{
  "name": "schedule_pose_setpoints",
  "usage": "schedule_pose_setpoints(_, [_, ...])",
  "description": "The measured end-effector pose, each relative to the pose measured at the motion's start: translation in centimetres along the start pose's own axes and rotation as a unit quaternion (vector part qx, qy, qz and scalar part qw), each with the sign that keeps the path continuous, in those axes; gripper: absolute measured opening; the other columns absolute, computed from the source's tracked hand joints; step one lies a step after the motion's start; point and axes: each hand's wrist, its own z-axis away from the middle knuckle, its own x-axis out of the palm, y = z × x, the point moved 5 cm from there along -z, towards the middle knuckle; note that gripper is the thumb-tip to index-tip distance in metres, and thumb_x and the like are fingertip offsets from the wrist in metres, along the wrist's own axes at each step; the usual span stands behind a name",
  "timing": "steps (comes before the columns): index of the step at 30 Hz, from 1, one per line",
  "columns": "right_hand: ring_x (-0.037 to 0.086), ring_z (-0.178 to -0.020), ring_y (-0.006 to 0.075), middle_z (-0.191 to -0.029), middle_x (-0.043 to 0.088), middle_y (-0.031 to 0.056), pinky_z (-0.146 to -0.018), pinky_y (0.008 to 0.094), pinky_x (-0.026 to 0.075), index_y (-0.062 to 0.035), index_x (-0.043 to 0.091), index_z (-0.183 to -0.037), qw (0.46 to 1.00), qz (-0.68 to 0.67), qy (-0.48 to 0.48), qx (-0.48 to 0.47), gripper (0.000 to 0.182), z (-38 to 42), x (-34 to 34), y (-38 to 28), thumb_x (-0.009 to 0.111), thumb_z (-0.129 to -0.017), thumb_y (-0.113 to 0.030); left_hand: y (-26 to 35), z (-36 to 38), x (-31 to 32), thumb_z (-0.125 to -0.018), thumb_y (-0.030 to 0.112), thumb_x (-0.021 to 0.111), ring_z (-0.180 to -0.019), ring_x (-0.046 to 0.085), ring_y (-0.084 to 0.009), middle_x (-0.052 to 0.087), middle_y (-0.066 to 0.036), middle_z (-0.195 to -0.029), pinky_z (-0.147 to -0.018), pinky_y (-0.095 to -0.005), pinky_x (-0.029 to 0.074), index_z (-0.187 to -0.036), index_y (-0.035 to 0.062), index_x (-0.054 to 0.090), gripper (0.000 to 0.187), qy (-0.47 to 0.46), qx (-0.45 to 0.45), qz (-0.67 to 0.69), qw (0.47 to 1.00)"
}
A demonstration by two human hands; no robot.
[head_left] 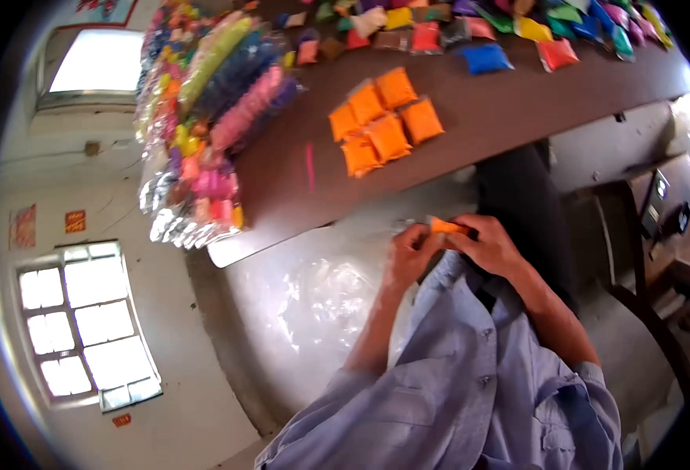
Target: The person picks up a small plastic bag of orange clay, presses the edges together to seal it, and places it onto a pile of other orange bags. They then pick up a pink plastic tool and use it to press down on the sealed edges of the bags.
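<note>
we have the fingers of our left hand (pixel 410 249) and right hand (pixel 487 244) pinching a small orange plastic packet (pixel 446 226) between them, just off the near edge of the dark brown surface (pixel 509 106), probably for close handling. six flat, squarish orange plastic packets (pixel 389 138) lie grouped inside that edge, seemingly gathered by colour, apart from the multicoloured plastic packets (pixel 426 37) beyond.

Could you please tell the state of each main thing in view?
Held orange packet: in both hands, off the table
Left hand: fingers bent, at the packet
Right hand: fingers bent, at the packet
Six orange packets: lying together on the table
Mixed-colour packets: loose, spread along the far side
Wrapped bundles: piled up
Pink strip: apart from the packets
Paned window: bright
</note>
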Motion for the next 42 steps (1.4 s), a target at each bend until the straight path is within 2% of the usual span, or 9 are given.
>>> schedule_pose_setpoints(4, [0.059,-0.070,0.0116,-0.077,0.066,0.0083,-0.065,0.0301,0.050,0.0020,0.071,-0.109,1.000,0.012,-0.006,0.017,0.026,0.0,0.1,0.1,0.072,-0.091,-0.017,-0.1,0.0,0.0,-0.097,0.018,0.072,-0.074,0.062,-0.0066,0.070,-0.002,-0.081,-0.066,-0.0242,0.051,-0.103,-0.0021,0.070,0.021,0.039,-0.008,0.089,0.995])
schedule_pose_setpoints(10, [0.064,-0.077,0.0127,-0.088,0.071,0.0092,-0.072,0.0277,0.052,0.0040,0.071,-0.108,0.998,-0.035,-0.020,0.044,0.024,0.3,0.4,-0.8,0.069,-0.094,-0.016,0.1,0.2,-0.4,-0.098,0.013,0.071,-0.076,0.058,-0.0029,0.067,0.000,-0.080,-0.067,-0.0209,0.048,-0.103,-0.0029,0.070,0.016,0.025,0.016,-0.020,0.999])
schedule_pose_setpoints(14, [0.064,-0.079,0.0126,-0.090,0.072,0.0078,-0.073,0.0278,0.053,0.0040,0.071,-0.109,1.000,0.010,0.015,-0.022,0.025,0.0,0.2,0.1,0.068,-0.096,-0.017,1.2,0.3,0.2,-0.098,0.012,0.071,-0.075,0.056,-0.0025,0.066,0.000,-0.080,-0.066,-0.0209,0.046,-0.102,-0.0036,0.069,0.017,0.013,0.045,0.027,0.999])
schedule_pose_setpoints(17, [0.065,-0.081,0.0128,-0.092,0.072,0.0090,-0.074,0.0275,0.053,0.0042,0.070,-0.111,0.998,-0.018,0.052,-0.010,0.026,0.1,-0.1,0.7,0.067,-0.097,-0.017,1.4,0.4,0.4,-0.098,0.010,0.070,-0.076,0.056,-0.0024,0.066,0.000,-0.082,-0.066,-0.0211,0.047,-0.101,-0.0040,0.069,0.015,0.015,-0.007,0.079,0.997])
schedule_pose_setpoints(22, [0.064,-0.084,0.0107,-0.095,0.072,0.0087,-0.077,0.0268,0.052,0.0037,0.069,-0.111,0.998,-0.010,0.050,-0.024,0.023,0.3,0.4,-0.2,0.066,-0.097,-0.014,0.3,0.6,0.1,-0.098,0.014,0.071,-0.075,0.056,-0.0032,0.064,0.003,-0.081,-0.065,-0.0210,0.046,-0.102,-0.0021,0.069,0.017,0.007,0.029,-0.032,0.999])
schedule_pose_setpoints(26, [0.063,-0.082,0.0099,-0.091,0.072,0.0059,-0.076,0.0259,0.053,0.0034,0.071,-0.106,1.000,-0.011,0.026,-0.002,0.020,0.1,0.2,0.4,0.067,-0.096,-0.013,0.5,0.5,0.5,-0.097,0.018,0.073,-0.072,0.055,-0.0033,0.063,0.002,-0.080,-0.063,-0.0218,0.044,-0.103,-0.0017,0.069,0.021,-0.013,0.047,0.018,0.999])
schedule_pose_setpoints(34, [0.061,-0.079,0.0081,-0.089,0.070,0.0032,-0.072,0.0243,0.051,0.0030,0.072,-0.102,0.992,-0.075,0.099,-0.017,0.023,-0.1,-0.7,1.1,0.068,-0.098,-0.019,-0.8,0.4,2.6,-0.098,0.021,0.072,-0.072,0.050,-0.0036,0.058,0.003,-0.077,-0.061,-0.0232,0.041,-0.094,-0.0017,0.066,0.024,-0.002,-0.056,0.169,0.984])
schedule_pose_setpoints(41, [0.058,-0.076,0.0075,-0.082,0.065,0.0017,-0.068,0.0252,0.049,0.0023,0.072,-0.099,1.000,-0.018,0.025,-0.007,0.026,0.0,-1.1,1.2,0.067,-0.100,-0.023,0.2,0.1,2.3,-0.096,0.016,0.072,-0.067,0.049,-0.0044,0.057,0.004,-0.072,-0.057,-0.0248,0.039,-0.091,-0.0006,0.065,0.018,-0.014,0.010,0.040,0.999])
schedule_pose_setpoints(42, [0.058,-0.076,0.0075,-0.082,0.065,0.0017,-0.068,0.0252,0.049,0.0023,0.072,-0.099,0.999,-0.018,0.028,-0.003,0.026,-0.1,-1.0,1.3,0.067,-0.100,-0.023,-0.3,0.0,2.6,-0.097,0.016,0.070,-0.074,0.055,-0.0066,0.062,0.001,-0.080,-0.064,-0.0251,0.045,-0.098,-0.0017,0.066,0.018,-0.034,-0.014,0.063,0.997])
